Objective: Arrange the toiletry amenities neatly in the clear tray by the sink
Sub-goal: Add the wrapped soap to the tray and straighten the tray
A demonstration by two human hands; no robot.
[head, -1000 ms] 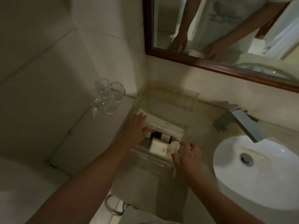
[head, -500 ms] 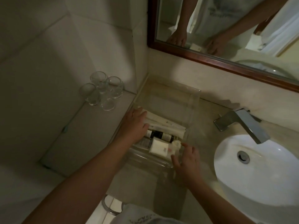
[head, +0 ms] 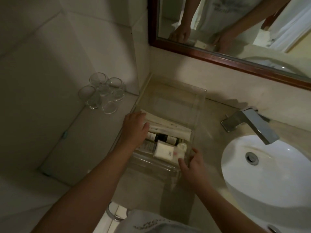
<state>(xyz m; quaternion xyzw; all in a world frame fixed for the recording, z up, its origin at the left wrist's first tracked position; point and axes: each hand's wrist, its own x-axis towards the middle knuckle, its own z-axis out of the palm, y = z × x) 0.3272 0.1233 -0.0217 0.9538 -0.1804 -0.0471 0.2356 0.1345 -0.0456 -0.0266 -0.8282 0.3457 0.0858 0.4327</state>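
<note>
A clear tray point(head: 198, 101) sits on the counter between the tiled ledge and the sink. Its near half holds long white packets point(head: 171, 127), small dark bottles point(head: 165, 138), a white box point(head: 164, 151) and a small round item point(head: 182, 146). My left hand point(head: 134, 130) rests flat on the left ends of the packets and bottles, inside the tray's left wall. Spread fingers of my right hand point(head: 191, 163) touch the tray's near right corner, next to the white box. I cannot tell whether either hand grips anything.
Several upturned glasses point(head: 102, 93) stand on the tiled ledge at left. A white basin point(head: 269, 169) with a metal faucet point(head: 250, 123) lies to the right. A wood-framed mirror point(head: 235, 63) hangs behind. A metal ring point(head: 114, 212) shows below the counter edge.
My right hand has slid slightly back from the white box to the tray's near right corner. My left hand stays on the packets. The view has shifted a little.
</note>
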